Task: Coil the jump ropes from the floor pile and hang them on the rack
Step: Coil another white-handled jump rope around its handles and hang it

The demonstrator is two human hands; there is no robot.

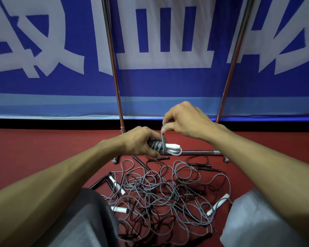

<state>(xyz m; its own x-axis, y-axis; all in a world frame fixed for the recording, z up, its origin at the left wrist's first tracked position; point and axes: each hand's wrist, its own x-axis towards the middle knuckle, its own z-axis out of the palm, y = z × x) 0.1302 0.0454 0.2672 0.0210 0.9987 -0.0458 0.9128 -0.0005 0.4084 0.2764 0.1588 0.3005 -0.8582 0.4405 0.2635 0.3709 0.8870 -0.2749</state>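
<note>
My left hand [141,142] grips a coiled grey jump rope [165,148] with white handles, held level above the floor. My right hand [184,120] pinches a loop of that rope's grey cord just above the bundle, and the cord runs down around the coil. Below my hands a tangled pile of jump ropes [161,193] lies on the red floor, grey and black cords with white and black handles mixed together. The metal rack [117,82] stands right behind the pile, its two uprights rising out of view and its base bar low behind the coil.
A blue banner [150,82] with large white characters covers the wall behind the rack. My knees in grey trousers [89,220] sit on either side of the pile. Red floor [34,148] stretches out to the left and right.
</note>
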